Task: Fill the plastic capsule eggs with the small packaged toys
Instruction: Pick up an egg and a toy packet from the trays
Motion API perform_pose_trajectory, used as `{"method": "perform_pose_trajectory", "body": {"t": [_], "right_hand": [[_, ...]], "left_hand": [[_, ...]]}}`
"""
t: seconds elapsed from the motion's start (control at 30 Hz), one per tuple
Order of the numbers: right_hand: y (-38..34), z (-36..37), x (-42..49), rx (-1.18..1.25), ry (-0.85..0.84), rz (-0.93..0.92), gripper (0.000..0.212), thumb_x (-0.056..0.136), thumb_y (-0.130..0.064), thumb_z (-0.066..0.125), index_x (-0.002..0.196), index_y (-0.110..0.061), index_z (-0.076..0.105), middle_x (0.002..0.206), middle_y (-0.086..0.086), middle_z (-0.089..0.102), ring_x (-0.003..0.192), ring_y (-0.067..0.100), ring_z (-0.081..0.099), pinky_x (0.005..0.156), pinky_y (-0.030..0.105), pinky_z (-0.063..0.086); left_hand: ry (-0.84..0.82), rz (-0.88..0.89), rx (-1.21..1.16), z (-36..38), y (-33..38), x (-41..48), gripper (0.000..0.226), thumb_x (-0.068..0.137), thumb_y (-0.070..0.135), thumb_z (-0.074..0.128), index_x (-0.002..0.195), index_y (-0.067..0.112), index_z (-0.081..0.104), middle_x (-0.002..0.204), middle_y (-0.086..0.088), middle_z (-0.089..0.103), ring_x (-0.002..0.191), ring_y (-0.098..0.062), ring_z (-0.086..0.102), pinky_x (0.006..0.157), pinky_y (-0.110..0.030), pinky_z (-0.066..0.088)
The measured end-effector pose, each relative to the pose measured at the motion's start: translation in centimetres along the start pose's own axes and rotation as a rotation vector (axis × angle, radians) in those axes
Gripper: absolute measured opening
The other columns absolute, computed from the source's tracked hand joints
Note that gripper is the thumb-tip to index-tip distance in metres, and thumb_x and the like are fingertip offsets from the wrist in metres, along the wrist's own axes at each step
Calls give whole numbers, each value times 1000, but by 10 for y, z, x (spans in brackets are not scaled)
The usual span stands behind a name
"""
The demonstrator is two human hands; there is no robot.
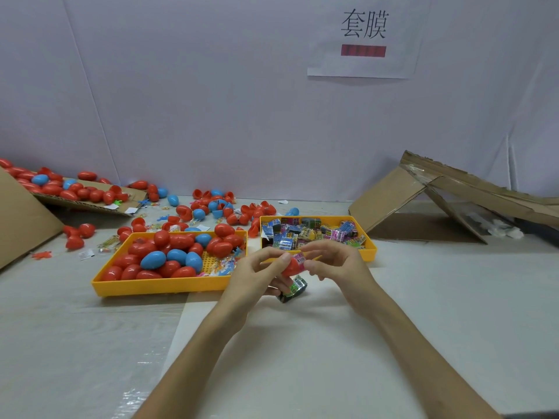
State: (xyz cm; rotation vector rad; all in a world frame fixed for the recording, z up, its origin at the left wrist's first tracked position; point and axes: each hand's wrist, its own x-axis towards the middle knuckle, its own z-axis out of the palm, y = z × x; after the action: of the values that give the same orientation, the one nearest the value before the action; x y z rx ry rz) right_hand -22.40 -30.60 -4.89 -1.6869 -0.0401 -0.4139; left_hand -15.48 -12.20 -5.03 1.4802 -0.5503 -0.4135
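My left hand [257, 275] grips a red egg half [289, 267] over the middle of the worktop [423, 297], and my right hand [338, 264] pinches a pink toy packet [300, 260] at its mouth. Toward the far edge, the egg tray [157, 289] sits left of the toy tray [371, 250].

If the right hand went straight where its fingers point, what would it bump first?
The right hand would likely first meet the pink packaged toy at its fingertips, then the red capsule half the left hand holds.
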Motion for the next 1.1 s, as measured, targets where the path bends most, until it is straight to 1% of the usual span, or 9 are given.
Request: {"method": "perform_pose_trajectory", "body": {"t": [0.13,0.27,0.4,0.47,0.6,0.7,0.77,0.87,1.1], "right_hand": [[2,-1,0,3,-67,-1,32,76,-19,83,105,-31,76,83,-5,68,73,12,63,62,23,50],[3,1,0,-39,-74,-16,21,72,-22,85,90,-30,76,79,-5,67,72,12,62,63,22,50],[6,4,0,-72,-88,-41,20,70,-21,87,83,-28,73,82,3,65,75,18,60,69,33,52],[6,6,-1,-69,-91,-44,20,71,-20,87,83,-27,73,84,6,63,74,19,57,69,34,51],[4,7,0,-44,-70,-48,9,81,-20,79,85,-27,74,76,-2,66,65,13,57,60,25,48],[5,7,0,-87,-36,-60,13,87,-11,77,84,-24,75,73,-5,67,63,10,57,58,23,48],[5,7,0,-113,-16,-61,11,87,-8,76,85,-19,74,72,-7,68,62,9,57,57,22,48],[4,6,1,-125,40,-76,9,86,-8,77,86,-17,74,71,-6,68,61,9,55,56,21,47],[3,6,1,-131,78,-97,13,84,-8,78,82,-21,75,74,-7,69,62,9,55,57,18,46]], "left_hand": [[-2,21,29,1,0,-1,10,90,42,68,91,35,75,78,-5,75,71,-19,73,66,-25,60],[12,32,53,1,-1,-1,13,93,37,67,97,27,75,79,-3,76,70,-18,73,62,-21,57],[24,42,86,1,-3,-1,16,94,36,68,101,23,74,78,-3,76,68,-15,72,59,-18,54],[31,44,93,0,-3,-1,16,94,36,67,101,23,73,77,-2,76,68,-15,72,58,-18,53],[37,52,109,0,-3,1,15,94,37,67,100,24,72,78,2,76,67,-14,72,59,-19,55],[44,72,109,1,-3,0,19,92,40,67,99,23,71,75,4,75,66,-11,71,60,-19,56],[42,92,109,1,-3,-1,20,90,42,67,100,24,72,76,3,75,68,-11,71,63,-20,57],[34,113,120,1,-3,0,13,94,34,69,106,30,73,83,2,76,73,-13,72,68,-23,59],[46,143,144,0,-3,0,17,96,25,69,104,40,71,79,2,75,70,-10,70,65,-20,57]]}}
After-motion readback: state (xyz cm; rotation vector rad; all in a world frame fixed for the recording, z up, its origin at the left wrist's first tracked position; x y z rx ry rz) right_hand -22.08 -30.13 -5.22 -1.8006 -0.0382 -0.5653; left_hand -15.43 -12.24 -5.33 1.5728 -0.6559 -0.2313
